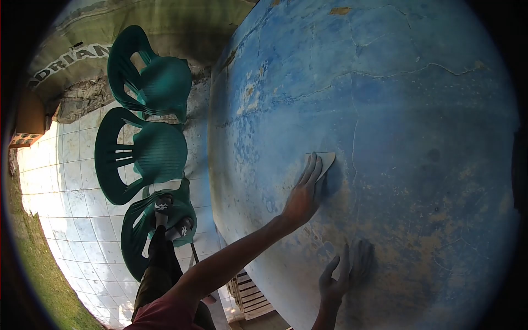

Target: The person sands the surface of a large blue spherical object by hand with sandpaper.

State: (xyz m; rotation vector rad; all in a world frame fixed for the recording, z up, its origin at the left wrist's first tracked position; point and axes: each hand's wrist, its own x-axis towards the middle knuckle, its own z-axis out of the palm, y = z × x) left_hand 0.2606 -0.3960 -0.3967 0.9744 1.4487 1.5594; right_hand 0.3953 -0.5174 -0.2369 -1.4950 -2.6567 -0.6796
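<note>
Pressed against the blue wall (396,126), my left hand (306,190) has its fingers laid over a pale piece of sandpaper (326,160). One corner of the piece sticks out past the fingertips, and the hand hides the rest. Pale dust coats the fingers. Lower in the view, my right hand (336,279) is held up at the wall with its fingers stretched and thumb apart, nothing in it. A dark shadow lies beside that hand. Whether its fingertips touch the wall is hard to tell. Cracks and worn, brownish patches mark the wall's surface.
My shoes (179,226) stand on a green plastic chair (132,242). Beside it are a second green chair (159,151) and a third one (165,82), along the wall's base. A slatted wooden piece (256,297) sits below my arm. White floor tiles (77,192) border grass (47,269).
</note>
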